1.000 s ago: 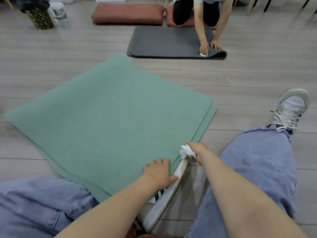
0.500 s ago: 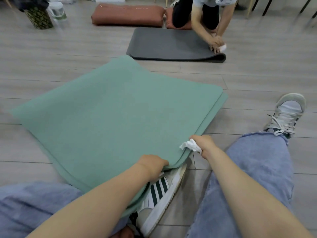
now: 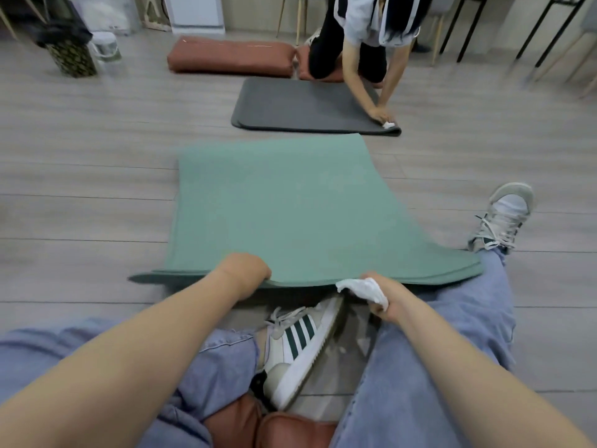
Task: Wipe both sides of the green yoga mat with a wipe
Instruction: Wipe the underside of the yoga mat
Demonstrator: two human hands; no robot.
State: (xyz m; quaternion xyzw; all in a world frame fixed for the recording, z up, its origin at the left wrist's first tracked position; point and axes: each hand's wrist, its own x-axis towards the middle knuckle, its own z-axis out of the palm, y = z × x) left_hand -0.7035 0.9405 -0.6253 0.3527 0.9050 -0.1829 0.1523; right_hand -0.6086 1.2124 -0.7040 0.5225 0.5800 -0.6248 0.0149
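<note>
Two hands gripping green mat (image 3: 290,205) edge, left hand (image 3: 245,270), right hand (image 3: 381,295) clutching wipe (image 3: 363,288), shoe (image 3: 300,344) beneath

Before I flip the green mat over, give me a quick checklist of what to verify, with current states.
1. Left hand grips near edge of green mat: ok.
2. Right hand grips edge too: cannot tell; it holds the wipe at the edge.
3. Near edge lifted off floor: ok.
4. Striped shoe clear of mat: ok, it sits under the raised edge.
5. Room beyond: not ok, grey mat lies close to the far edge.
</note>
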